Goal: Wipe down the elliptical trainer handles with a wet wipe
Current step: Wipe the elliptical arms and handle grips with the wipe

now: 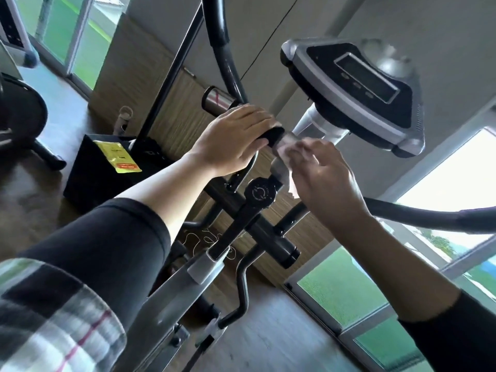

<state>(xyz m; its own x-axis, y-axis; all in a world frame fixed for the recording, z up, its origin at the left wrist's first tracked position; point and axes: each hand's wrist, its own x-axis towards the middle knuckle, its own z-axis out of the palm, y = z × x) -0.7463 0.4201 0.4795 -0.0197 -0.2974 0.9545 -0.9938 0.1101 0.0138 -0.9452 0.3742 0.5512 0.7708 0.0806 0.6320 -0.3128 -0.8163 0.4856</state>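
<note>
Handles of the elliptical trainer are what the job concerns, and the one being worked on is the short fixed handlebar below the console, its dark foam grip running into a shiny metal pulse section near the centre post. The left hand wraps over the foam part, fingers curled round it, probably to steady the bar and the person's balance while the other hand works. The right hand holds the wet wipe against the metal section just beside the left hand's fingertips; the wipe is thin and translucent, draped over the bar with a loose corner hanging below, and the fingers look bent round it, though motion blur hides exactly how tightly they pinch. Pressing the wipe round the bar would let it clean the whole circumference in one pass. The long swinging handles, one rising behind the left hand and one curving off to the right edge, are not touched at this moment. On the floor, a black box carries a yellow sachet at its top edge, possibly the wipe's packet.
</note>
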